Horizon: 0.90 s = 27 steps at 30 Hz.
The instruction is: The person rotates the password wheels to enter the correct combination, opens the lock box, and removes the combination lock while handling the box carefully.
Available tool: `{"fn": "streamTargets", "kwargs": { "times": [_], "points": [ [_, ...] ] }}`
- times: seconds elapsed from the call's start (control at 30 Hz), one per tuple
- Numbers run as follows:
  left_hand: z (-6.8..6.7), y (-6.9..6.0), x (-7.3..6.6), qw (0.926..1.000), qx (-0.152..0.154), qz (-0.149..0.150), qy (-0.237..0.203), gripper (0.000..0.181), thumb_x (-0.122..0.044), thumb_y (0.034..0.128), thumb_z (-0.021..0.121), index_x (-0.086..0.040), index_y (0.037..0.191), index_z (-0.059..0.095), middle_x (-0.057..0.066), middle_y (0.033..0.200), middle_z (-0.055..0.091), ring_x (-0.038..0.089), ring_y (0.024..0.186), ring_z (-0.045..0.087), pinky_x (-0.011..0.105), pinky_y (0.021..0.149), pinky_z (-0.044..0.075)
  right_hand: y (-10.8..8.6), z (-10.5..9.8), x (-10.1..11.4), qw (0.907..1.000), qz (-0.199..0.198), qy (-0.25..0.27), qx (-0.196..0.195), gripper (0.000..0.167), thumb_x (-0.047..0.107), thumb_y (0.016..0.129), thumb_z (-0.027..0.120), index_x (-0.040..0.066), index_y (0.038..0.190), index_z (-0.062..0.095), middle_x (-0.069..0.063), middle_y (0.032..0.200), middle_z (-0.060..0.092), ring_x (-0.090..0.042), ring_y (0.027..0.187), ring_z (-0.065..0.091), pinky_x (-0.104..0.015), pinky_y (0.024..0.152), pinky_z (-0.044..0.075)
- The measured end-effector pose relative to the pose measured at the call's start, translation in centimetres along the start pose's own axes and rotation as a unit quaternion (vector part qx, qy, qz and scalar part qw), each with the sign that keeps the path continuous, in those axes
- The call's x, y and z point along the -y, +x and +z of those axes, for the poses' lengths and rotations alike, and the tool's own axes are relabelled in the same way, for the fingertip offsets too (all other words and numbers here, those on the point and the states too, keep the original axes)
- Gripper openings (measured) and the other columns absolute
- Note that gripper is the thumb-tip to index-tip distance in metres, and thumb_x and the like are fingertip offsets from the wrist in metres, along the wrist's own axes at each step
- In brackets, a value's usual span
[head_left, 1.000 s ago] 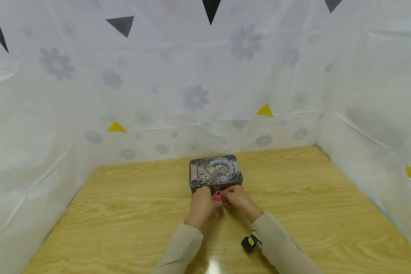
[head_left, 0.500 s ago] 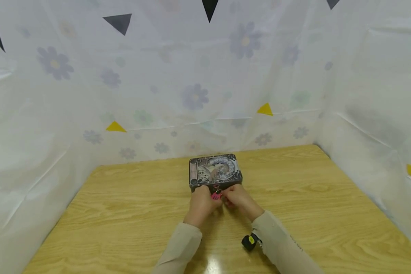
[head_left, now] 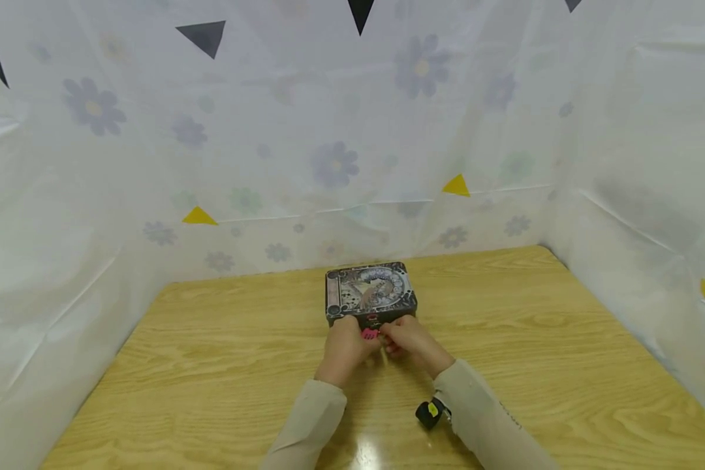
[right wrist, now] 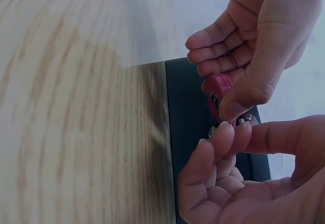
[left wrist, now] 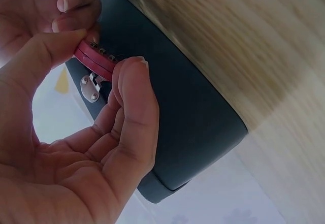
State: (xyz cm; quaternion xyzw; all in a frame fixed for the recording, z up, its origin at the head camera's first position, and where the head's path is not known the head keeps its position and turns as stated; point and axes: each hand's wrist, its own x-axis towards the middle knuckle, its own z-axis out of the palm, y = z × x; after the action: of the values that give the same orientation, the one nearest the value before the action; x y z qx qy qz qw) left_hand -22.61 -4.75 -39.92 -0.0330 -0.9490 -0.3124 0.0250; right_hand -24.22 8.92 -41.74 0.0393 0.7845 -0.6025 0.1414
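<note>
A dark tin box (head_left: 371, 290) with an ornate printed lid sits at the back of the table, its front side toward me. At the metal clasp (left wrist: 90, 88) on that side is a small pink combination padlock (head_left: 369, 333) with number dials. My left hand (head_left: 345, 349) holds the padlock's body between thumb and fingers. Close against it, my right hand (head_left: 410, 339) pinches at the padlock's shackle end with thumb and forefinger, its other fingers curled. In the right wrist view the fingertips hide most of the shackle, so whether it is through the clasp is hard to tell.
The wood-grain table (head_left: 223, 365) spreads around the box on both sides and in front. White flowered sheeting (head_left: 270, 163) hangs right behind and along both sides. A black device with a yellow mark (head_left: 429, 412) is at the right sleeve.
Between both hands the pink padlock has tilted and shifted slightly, its face now looking flatter. The hands stay nearly in place at the box front; the head view has moved a little.
</note>
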Motion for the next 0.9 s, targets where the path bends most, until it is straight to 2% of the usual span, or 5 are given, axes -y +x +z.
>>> {"fn": "streamTargets", "kwargs": {
  "times": [0.17,0.4,0.6,0.77,0.9],
  "points": [
    [-0.04,-0.03,0.04,1.0000,-0.005,0.002,-0.002,0.031,-0.019,0.0689,0.082,-0.002,0.072,0.057,0.006,0.065,0.055,0.018,0.056,0.049,0.029,0.046,0.040,0.07,-0.02,-0.09,0.9996,0.010,0.021,0.017,0.025,0.006,0.087,0.049,0.004,0.063,0.054,0.001,0.057,0.050,-0.008,0.049,0.049,-0.019,0.046,0.045],
    [-0.16,-0.11,0.04,0.9999,0.003,-0.006,-0.007,0.031,-0.020,0.0704,0.082,-0.003,0.070,0.056,0.005,0.065,0.054,0.017,0.056,0.048,0.028,0.046,0.040,0.11,0.03,-0.23,0.9987,0.017,0.040,0.027,0.024,0.006,0.087,0.048,0.004,0.064,0.054,0.001,0.055,0.049,-0.007,0.047,0.048,-0.018,0.045,0.043],
    [-0.15,-0.17,0.22,1.0000,0.001,0.001,-0.008,0.035,-0.016,0.0698,0.081,-0.009,0.061,0.047,0.001,0.058,0.046,0.015,0.051,0.041,0.026,0.042,0.032,0.04,0.05,-0.20,0.9979,0.019,0.051,0.034,0.022,0.006,0.086,0.048,0.004,0.065,0.055,0.001,0.056,0.050,-0.006,0.046,0.048,-0.017,0.045,0.043],
    [-0.21,-0.13,0.25,0.9999,0.002,0.007,-0.009,0.038,-0.016,0.0702,0.080,-0.011,0.058,0.044,-0.001,0.056,0.041,0.013,0.049,0.038,0.024,0.041,0.028,-0.19,0.00,0.07,0.9973,0.020,0.061,0.034,0.019,0.005,0.086,0.048,0.003,0.067,0.054,0.001,0.056,0.050,-0.006,0.045,0.048,-0.017,0.044,0.043],
    [-0.23,-0.10,0.12,0.9999,0.004,0.013,-0.007,0.043,-0.018,0.0706,0.080,-0.013,0.054,0.041,-0.004,0.052,0.038,0.012,0.047,0.036,0.023,0.040,0.027,-0.28,-0.31,0.37,0.9980,0.021,0.049,0.035,0.017,0.006,0.086,0.046,0.003,0.072,0.054,0.001,0.058,0.050,-0.006,0.047,0.049,-0.017,0.045,0.045]
  ]
}}
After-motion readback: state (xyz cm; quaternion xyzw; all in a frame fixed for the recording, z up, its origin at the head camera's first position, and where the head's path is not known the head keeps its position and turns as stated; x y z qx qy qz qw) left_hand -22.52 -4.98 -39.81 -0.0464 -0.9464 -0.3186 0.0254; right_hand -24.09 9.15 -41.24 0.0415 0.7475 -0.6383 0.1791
